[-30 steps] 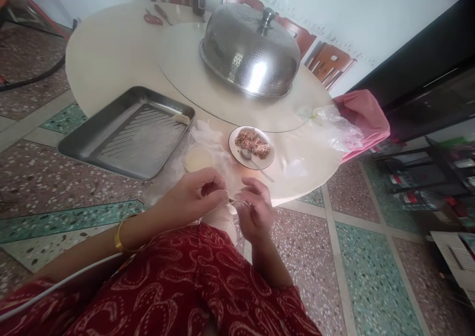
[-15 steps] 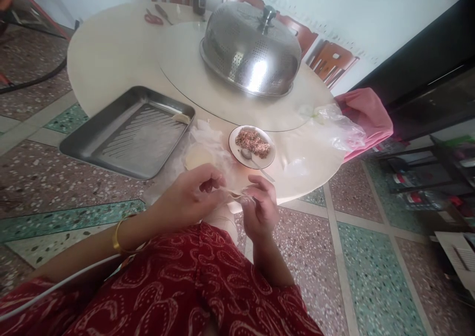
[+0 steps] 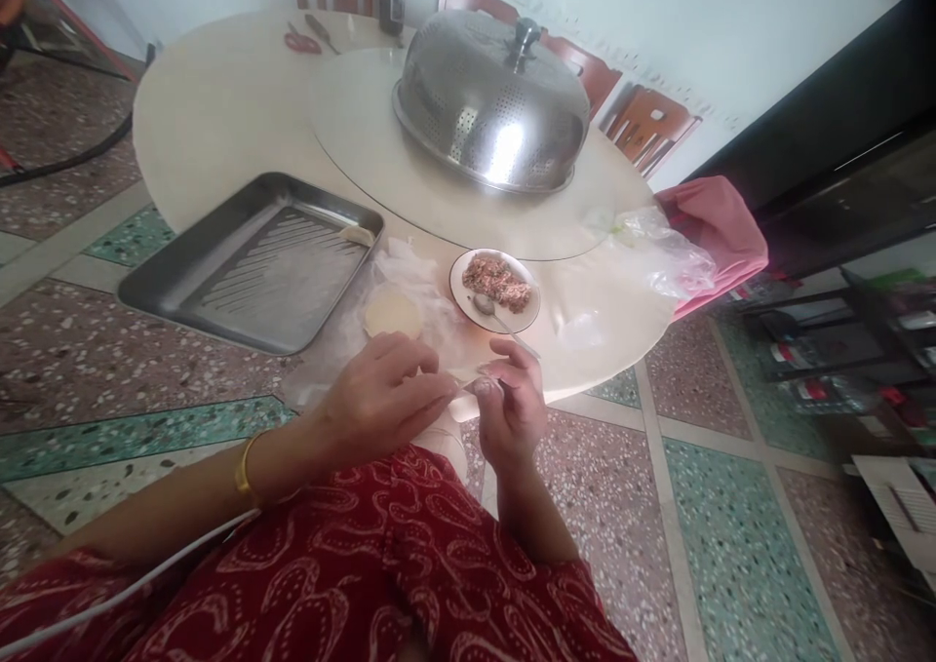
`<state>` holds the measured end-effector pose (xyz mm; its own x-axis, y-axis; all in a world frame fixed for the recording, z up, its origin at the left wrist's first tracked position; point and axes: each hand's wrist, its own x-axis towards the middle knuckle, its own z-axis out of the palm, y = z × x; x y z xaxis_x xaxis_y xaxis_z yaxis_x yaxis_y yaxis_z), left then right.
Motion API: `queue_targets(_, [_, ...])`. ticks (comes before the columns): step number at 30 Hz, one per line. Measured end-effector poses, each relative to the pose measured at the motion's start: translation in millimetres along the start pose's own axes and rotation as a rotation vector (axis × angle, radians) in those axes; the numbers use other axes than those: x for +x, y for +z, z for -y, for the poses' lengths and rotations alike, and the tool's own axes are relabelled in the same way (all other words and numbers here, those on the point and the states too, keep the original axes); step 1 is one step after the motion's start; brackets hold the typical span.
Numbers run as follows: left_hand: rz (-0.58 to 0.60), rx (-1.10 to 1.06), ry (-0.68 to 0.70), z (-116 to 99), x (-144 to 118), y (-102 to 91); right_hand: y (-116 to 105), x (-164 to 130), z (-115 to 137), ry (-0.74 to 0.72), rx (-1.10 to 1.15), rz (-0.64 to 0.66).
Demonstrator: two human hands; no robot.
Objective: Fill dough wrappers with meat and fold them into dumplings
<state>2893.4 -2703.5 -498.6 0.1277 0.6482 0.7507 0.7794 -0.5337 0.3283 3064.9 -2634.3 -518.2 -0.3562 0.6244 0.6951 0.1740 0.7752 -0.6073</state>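
Between the fingertips of both hands, at the table's near edge, is a pale folded dumpling (image 3: 469, 385), mostly hidden by the fingers. My left hand (image 3: 387, 389) pinches it from the left, fingers closed. From the right, my right hand (image 3: 512, 404) grips it between thumb and fingers. Just beyond the hands stands a white plate (image 3: 459, 303) of minced filling (image 3: 498, 280), with a spoon (image 3: 486, 304) resting in it. A stack of round dumpling wrappers (image 3: 393, 314) lies on a crumpled plastic bag (image 3: 406, 264) beyond my left hand.
On the left sits a metal tray (image 3: 219, 296) with one dumpling (image 3: 357, 236) in its far right corner. A perforated steel dome lid (image 3: 489, 97) covers the turntable's middle. Scissors (image 3: 302, 42) and a knife (image 3: 322, 30) lie at the back. A pink cloth (image 3: 723, 228) hangs at the right edge.
My left hand has shifted slightly right and its fingers have closed together over the dumpling's edge. My right hand stays almost in place. The wrapper stack shows more fully.
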Motion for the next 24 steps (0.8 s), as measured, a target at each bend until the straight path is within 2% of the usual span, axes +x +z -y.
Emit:
queue_targets(4, [-0.006,-0.189,-0.152,0,5,-8.5,0,0,0,-0.013,0.006,0.003])
queue_targets(7, [0.085,-0.248,-0.265,2,9,-14.4,0,0,1,-0.032,0.003,0.019])
queue_targets(9, [0.155,-0.253,-0.267,4,10,-16.3,0,-1,2,-0.048,-0.003,0.034])
queue_targets(12, [0.199,-0.249,-0.275,6,12,-17.3,0,-2,2,-0.074,-0.005,0.06])
queue_targets(15, [0.277,-0.318,-0.409,8,14,-18.0,-1,-4,1,-0.086,0.003,0.096])
queue_targets(19, [0.387,-0.555,-0.628,15,16,-16.7,-2,-5,1,-0.105,0.023,0.123])
queue_targets(24, [0.443,-0.68,-0.715,21,13,-13.1,-2,-4,1,-0.113,0.027,0.114])
